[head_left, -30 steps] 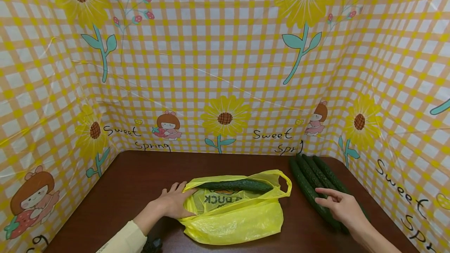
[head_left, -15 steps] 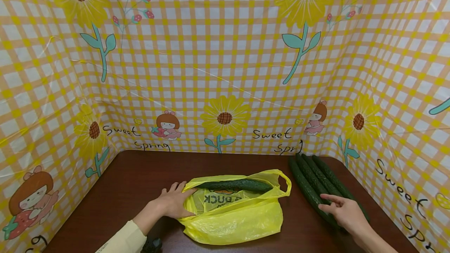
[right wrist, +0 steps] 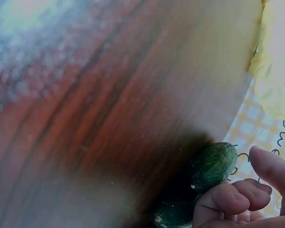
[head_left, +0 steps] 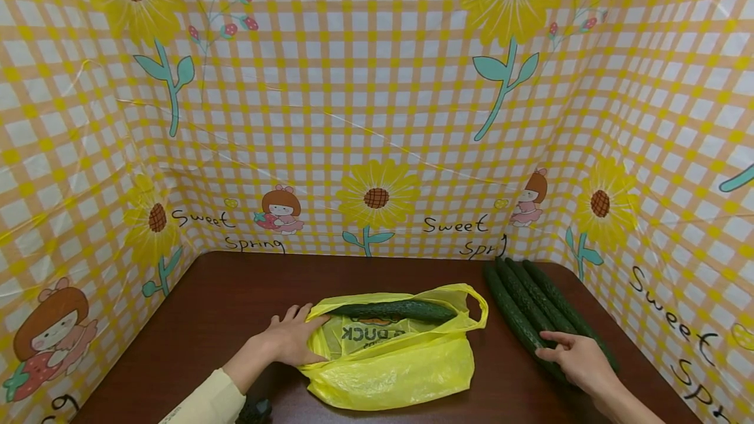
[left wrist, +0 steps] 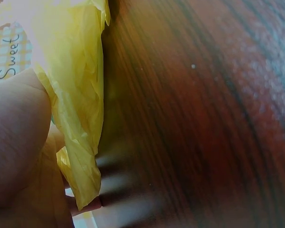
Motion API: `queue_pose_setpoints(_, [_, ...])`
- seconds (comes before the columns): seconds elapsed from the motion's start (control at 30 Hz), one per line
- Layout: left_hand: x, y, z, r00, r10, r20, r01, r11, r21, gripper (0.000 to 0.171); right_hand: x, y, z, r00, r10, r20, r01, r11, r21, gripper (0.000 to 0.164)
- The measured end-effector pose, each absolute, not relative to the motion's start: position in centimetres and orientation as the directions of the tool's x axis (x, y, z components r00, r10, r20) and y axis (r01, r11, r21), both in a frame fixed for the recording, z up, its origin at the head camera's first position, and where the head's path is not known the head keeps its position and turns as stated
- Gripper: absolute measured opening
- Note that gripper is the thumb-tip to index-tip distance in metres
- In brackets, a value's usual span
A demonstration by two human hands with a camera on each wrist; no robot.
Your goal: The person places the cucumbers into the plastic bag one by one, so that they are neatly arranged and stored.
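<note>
A yellow plastic bag (head_left: 394,378) lies mid-table in the head view, its mouth spread. Inside it a dark green cucumber (head_left: 400,311) lies lengthwise above printed lettering. My left hand (head_left: 288,339) rests at the bag's left end, fingers and thumb spread apart at the mouth; in the left wrist view the bag (left wrist: 80,95) hangs beside the thumb. On the right lie several cucumbers (head_left: 512,306) side by side. My right hand (head_left: 580,362) is over the leftmost ones, fingers loosely bent. The right wrist view shows fingers against a cucumber end (right wrist: 213,164), the thumb apart from it.
The brown wooden table (head_left: 235,286) is enclosed by a checked cloth (head_left: 377,116) with sunflowers at the back and both sides. A bag handle loop (head_left: 480,313) reaches toward the cucumbers. A small dark object (head_left: 256,409), partly hidden, lies by the left sleeve.
My right hand has moved slightly back toward me and lower along the cucumbers, its thumb and index finger nearer the leftmost one. Left hand and bag have stayed in place.
</note>
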State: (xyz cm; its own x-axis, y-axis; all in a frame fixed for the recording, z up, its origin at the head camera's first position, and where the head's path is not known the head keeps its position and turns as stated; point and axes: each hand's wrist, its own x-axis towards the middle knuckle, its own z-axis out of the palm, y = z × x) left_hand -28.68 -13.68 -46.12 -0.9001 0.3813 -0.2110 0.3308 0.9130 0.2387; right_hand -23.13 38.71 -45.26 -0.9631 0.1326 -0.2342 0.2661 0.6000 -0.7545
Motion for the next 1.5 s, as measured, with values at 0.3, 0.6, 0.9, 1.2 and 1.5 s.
queue_pose_setpoints(0.3, [-28.6, -13.7, -46.1, -0.902, 0.378, -0.209, 0.331, 0.916, 0.228, 0.082, -23.4, 39.0, -45.8, -0.976, 0.121, -0.181, 0.215, 0.649, -0.730, 0.044])
queue_pose_setpoints(0.6, [-28.8, -13.7, -46.0, -0.902, 0.369, -0.224, 0.320, 0.920, 0.227, 0.082, -23.8, 38.8, -45.9, -0.976, 0.102, -0.194, 0.214, 0.633, -0.744, 0.045])
queue_pose_setpoints(0.9, [-28.7, -13.6, -46.2, -0.901, 0.376, -0.215, 0.326, 0.916, 0.235, 0.082, -24.3, 38.5, -45.8, -0.961, 0.073, -0.267, 0.245, 0.675, -0.696, 0.051])
queue_pose_setpoints(1.2, [-28.5, -13.7, -46.0, -0.904, 0.375, -0.205, 0.327, 0.916, 0.231, 0.082, -25.1, 38.3, -45.8, -0.952, 0.089, -0.293, 0.261, 0.737, -0.624, 0.073])
queue_pose_setpoints(1.5, [-28.5, -13.7, -45.9, -0.903, 0.376, -0.207, 0.329, 0.916, 0.229, 0.082, -25.0, 37.8, -45.9, -0.956, 0.093, -0.279, 0.246, 0.771, -0.587, 0.078])
